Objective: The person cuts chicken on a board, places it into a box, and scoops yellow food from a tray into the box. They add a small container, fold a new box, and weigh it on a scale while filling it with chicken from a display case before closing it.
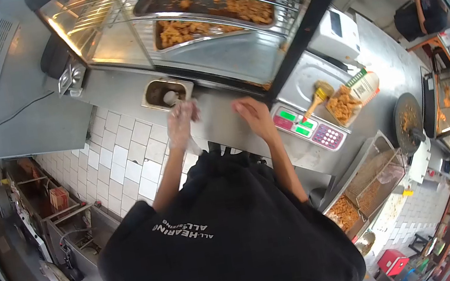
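My left hand (181, 125), in a clear plastic glove, is over the counter edge, right below a small steel container (152, 101). Its fingers bend inward and blur, so I cannot tell whether they hold anything. Inside that container lies a white scoop-like piece (171, 98). To the right, my bare right hand (253, 114) hovers above the steel counter (214, 98), fingers apart and pointing left. It is close to a weighing scale (309, 128) with green displays.
On the scale's pan rest a brush (317, 97) and an open paper box of fried pieces (344, 106). A glass warming cabinet (213, 63) with fried-food trays stands ahead. Wire fry baskets (368, 180) are at lower right. Another person's arm (416, 1) shows at far upper right.
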Demonstrator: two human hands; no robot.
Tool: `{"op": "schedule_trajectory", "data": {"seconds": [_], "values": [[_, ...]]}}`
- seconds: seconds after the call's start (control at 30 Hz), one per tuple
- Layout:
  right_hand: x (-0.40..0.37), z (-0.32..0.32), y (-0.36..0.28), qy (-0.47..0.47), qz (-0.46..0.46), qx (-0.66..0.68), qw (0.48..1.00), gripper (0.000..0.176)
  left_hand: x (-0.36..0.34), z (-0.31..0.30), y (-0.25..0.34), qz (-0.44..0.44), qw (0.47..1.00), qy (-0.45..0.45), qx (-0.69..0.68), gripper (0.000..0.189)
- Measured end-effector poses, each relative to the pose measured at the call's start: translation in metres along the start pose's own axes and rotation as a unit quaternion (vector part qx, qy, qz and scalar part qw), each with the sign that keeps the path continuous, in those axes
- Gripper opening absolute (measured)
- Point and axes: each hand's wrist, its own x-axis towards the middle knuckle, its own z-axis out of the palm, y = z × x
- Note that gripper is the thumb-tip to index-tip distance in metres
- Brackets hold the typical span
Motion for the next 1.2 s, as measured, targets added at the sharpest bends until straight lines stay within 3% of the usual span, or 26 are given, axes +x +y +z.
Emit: {"op": "schedule_trajectory", "data": {"seconds": [0.07, 0.17, 0.2, 0.27, 0.3, 0.37, 0.4, 0.53, 0.77, 0.97, 1.03, 1.1, 1.2], "values": [[0.071, 0.046, -0.011, -0.046, -0.032, -0.003, 0.998, 0.028, -0.02, -0.019, -0.01, -0.023, 0.999, 0.027, -0.023, 0.045], [0.166, 0.13, -0.028, -0.058, -0.19, -0.016, 0.98, 0.025, -0.036, -0.051, -0.02, -0.007, 0.999, 0.039, -0.033, 0.035], [0.186, 0.154, -0.033, -0.066, -0.195, -0.018, 0.978, 0.025, -0.038, -0.06, -0.016, 0.008, 0.998, 0.056, -0.031, 0.035], [0.219, 0.195, -0.042, 0.046, -0.247, -0.076, 0.965, 0.027, -0.037, -0.082, -0.01, 0.044, 0.995, 0.091, -0.019, 0.033], [0.228, 0.21, -0.044, 0.04, -0.254, -0.079, 0.963, 0.027, -0.036, -0.095, -0.007, 0.051, 0.994, 0.097, -0.024, 0.033], [0.24, 0.232, -0.045, 0.182, -0.29, -0.111, 0.933, 0.035, -0.035, -0.116, -0.002, 0.062, 0.984, 0.167, 0.008, 0.032], [0.246, 0.24, -0.046, 0.214, -0.27, -0.087, 0.935, 0.039, -0.031, -0.126, -0.007, 0.06, 0.979, 0.19, -0.038, 0.03], [0.256, 0.25, -0.042, 0.276, -0.284, -0.1, 0.913, 0.037, -0.015, -0.158, -0.004, 0.056, 0.972, 0.221, -0.051, 0.03], [0.254, 0.253, -0.037, 0.263, -0.272, -0.107, 0.92, 0.032, 0.03, -0.179, -0.003, 0.061, 0.978, 0.19, -0.056, 0.032], [0.261, 0.24, -0.038, 0.166, -0.303, -0.135, 0.929, 0.028, 0.056, -0.174, 0.005, 0.085, 0.981, 0.13, -0.118, 0.029], [0.261, 0.237, -0.035, 0.146, -0.252, -0.104, 0.951, 0.027, 0.063, -0.17, 0.003, 0.086, 0.98, 0.13, -0.126, 0.031], [0.255, 0.232, -0.041, 0.178, -0.292, -0.187, 0.921, 0.027, 0.065, -0.165, 0.004, 0.084, 0.983, 0.1, -0.128, 0.032], [0.247, 0.217, -0.041, 0.206, -0.318, -0.21, 0.901, 0.027, 0.065, -0.161, 0.007, 0.085, 0.991, 0.096, -0.05, 0.033]]}}
